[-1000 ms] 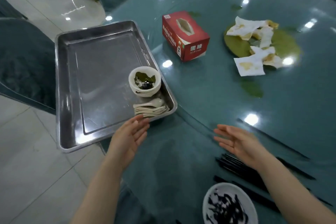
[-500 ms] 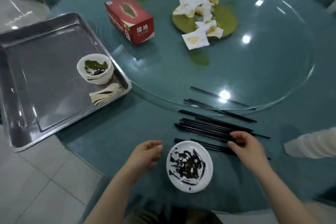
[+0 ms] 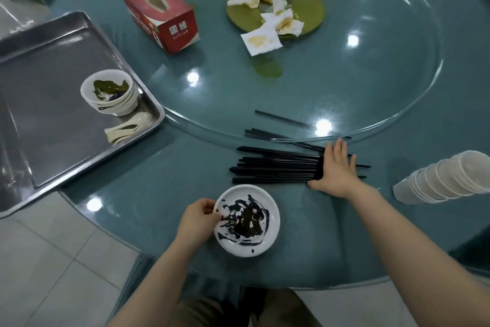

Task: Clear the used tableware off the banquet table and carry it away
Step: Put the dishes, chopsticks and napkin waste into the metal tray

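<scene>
We see even, fairly bright overhead light; round white glare spots dot the glass turntable (image 3: 305, 93) and a sheen streaks the steel tray (image 3: 53, 66). Shadows are soft and short. Wide-angle distortion bows the table edge (image 3: 164, 255), and fine detail looks slightly soft throughout.

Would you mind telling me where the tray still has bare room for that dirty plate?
Most of the tray floor is bare: everything left of and beyond the bowls. Only its corner nearest the table is crowded, with the bowls and the spoons beside them. The left hand grips the plate.
</scene>
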`<state>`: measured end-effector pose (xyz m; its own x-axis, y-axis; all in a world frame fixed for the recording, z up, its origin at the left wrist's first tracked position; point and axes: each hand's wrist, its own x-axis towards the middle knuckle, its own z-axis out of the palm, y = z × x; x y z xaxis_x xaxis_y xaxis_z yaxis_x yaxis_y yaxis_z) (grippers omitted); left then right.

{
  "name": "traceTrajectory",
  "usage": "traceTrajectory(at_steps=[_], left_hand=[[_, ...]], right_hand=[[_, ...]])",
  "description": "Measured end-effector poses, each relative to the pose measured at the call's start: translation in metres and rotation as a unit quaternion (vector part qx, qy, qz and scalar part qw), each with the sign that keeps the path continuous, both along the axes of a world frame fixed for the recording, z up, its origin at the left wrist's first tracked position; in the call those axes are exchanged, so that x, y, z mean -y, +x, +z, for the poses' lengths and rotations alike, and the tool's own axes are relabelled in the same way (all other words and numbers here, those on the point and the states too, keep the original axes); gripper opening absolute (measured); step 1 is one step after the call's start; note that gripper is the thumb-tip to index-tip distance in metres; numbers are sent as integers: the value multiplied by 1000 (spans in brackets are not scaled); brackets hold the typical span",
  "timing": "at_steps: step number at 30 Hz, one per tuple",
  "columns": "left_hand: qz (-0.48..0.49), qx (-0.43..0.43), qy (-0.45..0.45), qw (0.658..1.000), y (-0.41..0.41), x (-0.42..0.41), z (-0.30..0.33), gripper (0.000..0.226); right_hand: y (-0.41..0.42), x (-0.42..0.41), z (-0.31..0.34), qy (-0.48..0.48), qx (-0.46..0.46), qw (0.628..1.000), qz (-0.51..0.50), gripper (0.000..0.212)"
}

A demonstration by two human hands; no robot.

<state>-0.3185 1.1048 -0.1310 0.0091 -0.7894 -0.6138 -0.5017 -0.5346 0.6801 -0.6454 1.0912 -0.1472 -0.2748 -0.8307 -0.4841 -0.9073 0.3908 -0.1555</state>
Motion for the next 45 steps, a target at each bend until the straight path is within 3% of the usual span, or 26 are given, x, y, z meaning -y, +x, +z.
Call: traceTrajectory(at_steps=[5,8,14,19,21,25,32,41,45], left_hand=[[121,-81,21,989,10,2,5,16],[160,-123,25,979,13,6,14,15],[217,-179,14,959,17,10,32,14],[271,-212,14,939,33,10,37,14],[294,-221,15,930,40,10,39,13],[343,-223,16,912,50,6,42,12],[391,-232,9,891,62,-9,48,10],[437,-252,2,863,67,-25,46,12],[450,-250,1,857,70,-32,45,12]], right_hand=[[-26,20,0,37,-13,999,26,152],[-35,31,0,55,-17,997,45,156],[-35,32,-3,46,-48,995,80,136],[-9,-5,-13,-72,-56,988,122,93],[-5,-8,-10,-110,-69,982,135,87],[-1,13,8,-86,-36,974,204,79],[38,17,6,-34,-27,975,219,41],[46,8,3,-56,-29,961,271,21],[48,7,0,-81,-52,947,308,32]])
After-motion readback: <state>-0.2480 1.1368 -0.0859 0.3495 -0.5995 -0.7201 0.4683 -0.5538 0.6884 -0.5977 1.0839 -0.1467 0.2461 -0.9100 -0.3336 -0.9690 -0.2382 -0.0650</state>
